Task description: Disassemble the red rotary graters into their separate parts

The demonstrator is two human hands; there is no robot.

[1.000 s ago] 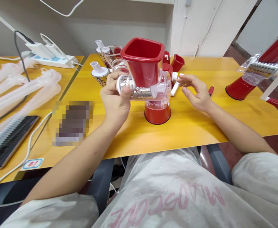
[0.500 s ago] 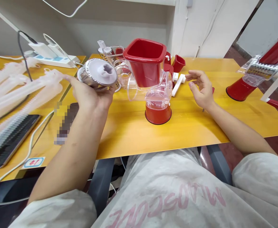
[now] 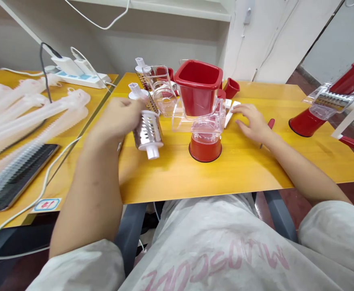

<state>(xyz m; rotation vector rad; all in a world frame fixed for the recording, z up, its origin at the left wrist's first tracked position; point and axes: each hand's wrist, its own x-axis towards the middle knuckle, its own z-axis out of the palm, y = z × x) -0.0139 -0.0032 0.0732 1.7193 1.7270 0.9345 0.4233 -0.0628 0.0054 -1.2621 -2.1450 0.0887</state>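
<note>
**Hand-held drum and tabletop grinder.** The left hand [image 3: 118, 119], blurred, is clenched around the upper end of a perforated steel drum [image 3: 148, 131], which hangs just above the yellow wooden table [image 3: 243, 173] with its white stem [image 3: 152, 152] pointing down. The right hand [image 3: 252, 123] is open, with the palm down and the fingers spread, and grasps nothing. Its fingertips are near a white crank handle [image 3: 231, 113], and a red handle [image 3: 270, 123] shows just beside the hand.

At centre, a grinder stands upright on a red suction base [image 3: 205, 149]. Its square red hopper [image 3: 197, 87] sits on top of a clear plastic body [image 3: 199, 125], and only the red inner walls show in the hopper's mouth. Behind the left hand, a second drum [image 3: 143, 79] stands beside a clear plastic housing [image 3: 161, 91], through which red parts can be seen. A small red cup [image 3: 231, 88] stands behind the grinder.

At the right edge, another grinder base [image 3: 305, 122] carries a clear chute with a metal slicing plate [image 3: 331, 101] and a tilted red hopper [image 3: 349, 72]. On the neighbouring table, pale ribbed plastic tubes [image 3: 34, 109] lie across a dark phone [image 3: 22, 178], beyond which sits a white power strip [image 3: 80, 76].
</note>
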